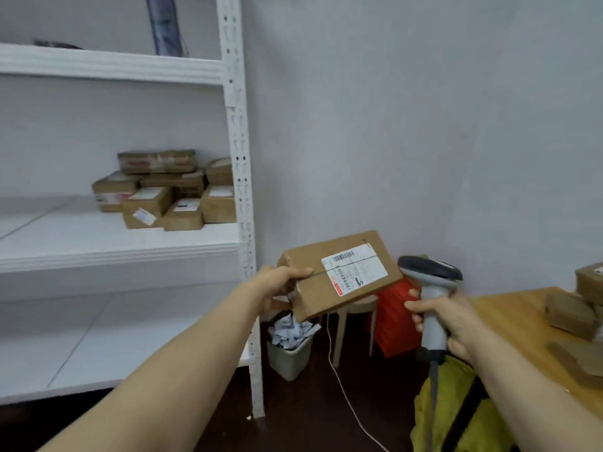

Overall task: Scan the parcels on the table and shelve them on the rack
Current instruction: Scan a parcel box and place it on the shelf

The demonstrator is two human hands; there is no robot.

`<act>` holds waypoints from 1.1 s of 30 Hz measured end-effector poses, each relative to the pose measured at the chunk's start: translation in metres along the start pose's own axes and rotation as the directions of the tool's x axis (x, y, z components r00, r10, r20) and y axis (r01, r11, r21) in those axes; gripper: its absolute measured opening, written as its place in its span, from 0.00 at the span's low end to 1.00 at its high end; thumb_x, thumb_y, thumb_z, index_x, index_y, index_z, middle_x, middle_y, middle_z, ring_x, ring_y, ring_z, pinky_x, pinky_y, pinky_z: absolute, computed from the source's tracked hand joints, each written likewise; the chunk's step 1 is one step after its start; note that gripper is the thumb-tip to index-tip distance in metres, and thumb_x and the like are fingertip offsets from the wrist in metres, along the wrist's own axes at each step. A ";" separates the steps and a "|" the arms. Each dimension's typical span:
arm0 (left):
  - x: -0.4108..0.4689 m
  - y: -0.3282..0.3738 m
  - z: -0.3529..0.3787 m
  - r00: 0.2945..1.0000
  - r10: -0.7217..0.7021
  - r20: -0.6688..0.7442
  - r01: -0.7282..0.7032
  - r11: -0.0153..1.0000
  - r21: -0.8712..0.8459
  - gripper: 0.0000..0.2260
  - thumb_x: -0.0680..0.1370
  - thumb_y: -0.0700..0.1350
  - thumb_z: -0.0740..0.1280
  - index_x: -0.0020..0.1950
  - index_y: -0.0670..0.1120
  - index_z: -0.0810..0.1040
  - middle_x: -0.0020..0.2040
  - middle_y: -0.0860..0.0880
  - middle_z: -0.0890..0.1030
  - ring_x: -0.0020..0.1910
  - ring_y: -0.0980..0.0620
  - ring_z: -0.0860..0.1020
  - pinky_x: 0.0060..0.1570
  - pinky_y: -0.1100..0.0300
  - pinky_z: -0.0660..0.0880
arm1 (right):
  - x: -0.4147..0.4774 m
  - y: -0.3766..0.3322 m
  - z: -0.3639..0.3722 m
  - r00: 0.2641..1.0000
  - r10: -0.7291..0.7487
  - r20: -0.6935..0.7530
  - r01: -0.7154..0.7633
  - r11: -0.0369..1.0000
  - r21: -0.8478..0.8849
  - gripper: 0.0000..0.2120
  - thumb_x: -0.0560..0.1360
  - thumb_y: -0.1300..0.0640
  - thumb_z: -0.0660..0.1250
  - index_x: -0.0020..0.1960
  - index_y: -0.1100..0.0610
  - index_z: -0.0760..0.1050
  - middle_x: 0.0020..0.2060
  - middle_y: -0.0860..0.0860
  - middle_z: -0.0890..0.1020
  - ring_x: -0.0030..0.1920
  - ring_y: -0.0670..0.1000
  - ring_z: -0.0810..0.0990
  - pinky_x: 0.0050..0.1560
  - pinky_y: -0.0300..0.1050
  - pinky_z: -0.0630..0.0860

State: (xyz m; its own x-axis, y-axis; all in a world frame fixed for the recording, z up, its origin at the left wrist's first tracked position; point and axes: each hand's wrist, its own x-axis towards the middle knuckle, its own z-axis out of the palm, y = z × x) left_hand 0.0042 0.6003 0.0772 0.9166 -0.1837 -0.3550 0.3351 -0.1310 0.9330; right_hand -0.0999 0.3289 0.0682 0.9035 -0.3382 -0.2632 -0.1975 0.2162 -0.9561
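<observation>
So, from where I'm standing: the person's left hand pinches a flat brown cardboard parcel by its near-left corner, thumb lying on top and fingers curled underneath. It's held up in the air between the white metal rack and the light wooden table, with its white shipping label facing up. The right hand is wrapped tight round the handle of a grey handheld barcode scanner, whose head sits just beside the parcel's right edge.

My guess is the box is pretty light, since one corner grip carries it, and stiff enough not to sag. I'd hold it by the edges and keep fingers off the label.

A pile of small brown boxes sits on the rack's middle shelf, and more brown parcels lie on the table.
</observation>
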 end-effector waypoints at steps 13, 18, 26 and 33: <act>-0.057 -0.034 -0.329 0.927 0.023 -0.374 -0.171 0.914 -0.367 0.42 0.70 0.46 0.77 0.73 0.61 0.53 0.60 0.46 0.76 0.53 0.45 0.80 0.39 0.47 0.81 | 0.006 0.025 0.311 0.964 -0.092 0.249 0.134 0.979 -0.154 0.09 0.72 0.70 0.69 0.50 0.63 0.75 0.28 0.57 0.79 0.29 0.55 0.77 0.27 0.43 0.74; -0.050 -0.046 -0.397 0.864 -0.012 -0.503 -0.250 0.857 -0.450 0.25 0.70 0.47 0.76 0.61 0.55 0.66 0.54 0.45 0.78 0.49 0.45 0.80 0.35 0.48 0.81 | 0.018 0.031 0.399 0.933 -0.088 0.349 0.158 0.971 -0.177 0.04 0.74 0.68 0.68 0.46 0.62 0.74 0.27 0.57 0.78 0.27 0.54 0.77 0.26 0.42 0.75; 0.004 -0.035 -0.490 0.789 -0.075 -0.610 -0.295 0.824 -0.484 0.25 0.72 0.46 0.74 0.62 0.53 0.63 0.52 0.44 0.77 0.50 0.43 0.80 0.41 0.43 0.81 | 0.066 0.036 0.521 0.888 -0.058 0.457 0.151 0.974 -0.170 0.04 0.74 0.65 0.70 0.46 0.62 0.77 0.28 0.56 0.78 0.25 0.51 0.73 0.28 0.43 0.74; 0.087 -0.006 -0.546 0.761 -0.142 -0.633 -0.264 0.823 -0.503 0.24 0.74 0.45 0.71 0.63 0.51 0.61 0.53 0.42 0.75 0.51 0.40 0.79 0.47 0.39 0.79 | 0.142 0.024 0.597 0.875 -0.041 0.482 0.158 0.966 -0.204 0.02 0.74 0.64 0.70 0.44 0.61 0.77 0.26 0.54 0.76 0.24 0.50 0.72 0.26 0.42 0.71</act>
State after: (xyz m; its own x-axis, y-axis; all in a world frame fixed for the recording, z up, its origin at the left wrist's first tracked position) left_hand 0.2006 1.1175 0.0728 0.7879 0.4951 -0.3662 0.1431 0.4311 0.8909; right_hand 0.2511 0.8331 0.0844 0.9823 0.1361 -0.1291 -0.1260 -0.0313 -0.9915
